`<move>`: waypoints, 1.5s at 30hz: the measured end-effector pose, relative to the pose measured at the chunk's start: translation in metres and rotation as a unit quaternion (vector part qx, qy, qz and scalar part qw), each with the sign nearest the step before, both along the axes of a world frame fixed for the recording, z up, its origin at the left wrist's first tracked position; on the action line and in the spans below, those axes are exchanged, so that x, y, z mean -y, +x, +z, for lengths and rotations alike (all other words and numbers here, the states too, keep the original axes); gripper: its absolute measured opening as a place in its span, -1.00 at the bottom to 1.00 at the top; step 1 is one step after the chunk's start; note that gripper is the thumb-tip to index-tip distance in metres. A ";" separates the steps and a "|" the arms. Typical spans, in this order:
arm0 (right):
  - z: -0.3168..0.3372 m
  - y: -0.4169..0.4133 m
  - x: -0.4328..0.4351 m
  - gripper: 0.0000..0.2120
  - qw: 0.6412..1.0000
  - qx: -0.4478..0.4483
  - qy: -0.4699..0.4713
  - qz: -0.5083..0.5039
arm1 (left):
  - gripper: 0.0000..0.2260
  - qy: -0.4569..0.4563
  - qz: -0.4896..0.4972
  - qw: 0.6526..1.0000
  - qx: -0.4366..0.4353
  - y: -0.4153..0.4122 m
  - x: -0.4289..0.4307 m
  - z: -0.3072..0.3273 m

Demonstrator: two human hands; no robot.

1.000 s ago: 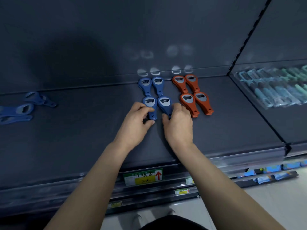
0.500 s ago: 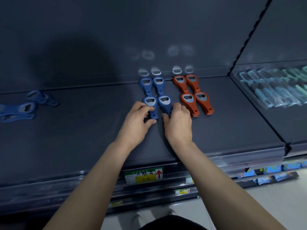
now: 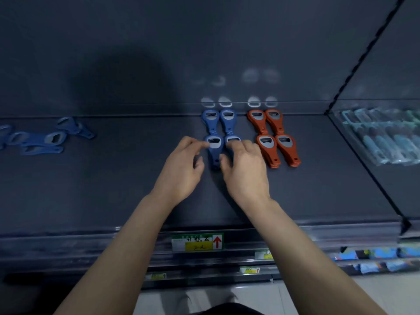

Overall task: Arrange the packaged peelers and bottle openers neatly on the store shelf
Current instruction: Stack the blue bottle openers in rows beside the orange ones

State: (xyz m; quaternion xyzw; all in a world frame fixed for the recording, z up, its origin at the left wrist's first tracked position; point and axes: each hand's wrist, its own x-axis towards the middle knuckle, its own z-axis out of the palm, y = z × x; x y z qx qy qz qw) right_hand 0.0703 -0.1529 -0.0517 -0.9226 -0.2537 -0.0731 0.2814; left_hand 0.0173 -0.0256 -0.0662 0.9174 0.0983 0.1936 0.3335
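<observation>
The dark shelf [image 3: 113,189] fills most of what I see, a deep flat board with a back wall behind it. On the neighbouring bay to the right lie the packaged peelers [image 3: 381,137], side by side in clear wrap. Far left on the shelf sits a loose heap of blue openers [image 3: 43,139], pointing every way. Near the middle, four orange openers [image 3: 275,137] stand two by two, heads toward the back wall. Just to their left, the blue bottle openers [image 3: 218,123] form the same square. The left hand [image 3: 181,169] curls at the front-left blue opener [image 3: 214,153], index tip on its metal head, thumb beside the handle. The right hand [image 3: 245,171] covers most of the front-right blue opener [image 3: 233,139], fingers bent over it and thumb pressed in between the two handles. A green and yellow price label [image 3: 197,242] is on the shelf edge below.
</observation>
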 end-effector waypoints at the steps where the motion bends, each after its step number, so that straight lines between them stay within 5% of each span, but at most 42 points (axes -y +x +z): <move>1: 0.001 -0.001 -0.004 -0.71 1.000 0.004 -0.008 0.024 | -0.70 0.007 0.010 1.000 0.005 -0.002 -0.002 0.003; 15: 0.005 -0.023 -0.097 -0.66 0.972 -0.027 -0.100 0.211 | -0.74 0.048 0.205 0.978 -0.004 -0.072 -0.073 0.006; 32: -0.011 -0.062 -0.310 -0.50 0.966 -0.073 -0.125 0.216 | -0.63 0.085 0.364 0.915 -0.151 -0.135 -0.291 -0.001; 37: -0.015 -0.063 -0.340 -0.41 0.949 -0.104 -0.164 0.250 | -0.39 0.013 0.303 0.924 -0.231 -0.132 -0.334 -0.004; 45: -0.018 -0.058 -0.316 -0.42 0.953 -0.085 -0.153 0.248 | -0.52 -0.001 0.133 0.965 -0.227 -0.114 -0.312 -0.005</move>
